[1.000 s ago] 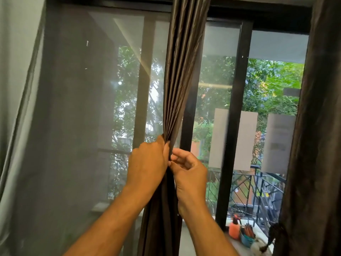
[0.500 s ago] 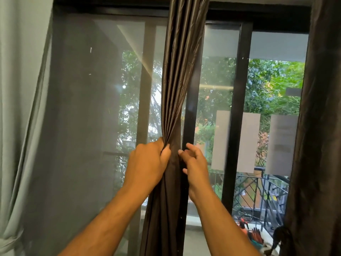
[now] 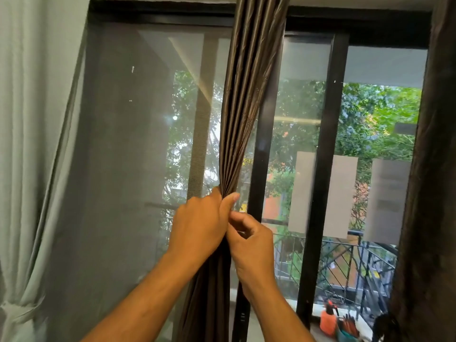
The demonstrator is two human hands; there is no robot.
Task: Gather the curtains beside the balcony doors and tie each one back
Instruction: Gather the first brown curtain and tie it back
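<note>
left hand (image 3: pixel 199 225) grips brown curtain (image 3: pixel 249 95) | right hand (image 3: pixel 251 245) alongside | sheer curtain (image 3: pixel 32 144) left

From my feed, the brown curtain (image 3: pixel 243 124) is pleated cloth with a satin sheen along its folds. The grey sheer (image 3: pixel 116 169) is a fine, see-through mesh. The pale curtain (image 3: pixel 27 149) looks matt woven. The door frame (image 3: pixel 320 193) is smooth dark metal, and the right curtain (image 3: pixel 429 193) a dull, napped cloth.

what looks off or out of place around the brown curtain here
Nothing stands out. The brown curtain is bunched in neat pleats where the left hand grips it; the right hand pinches at it just below.
</note>
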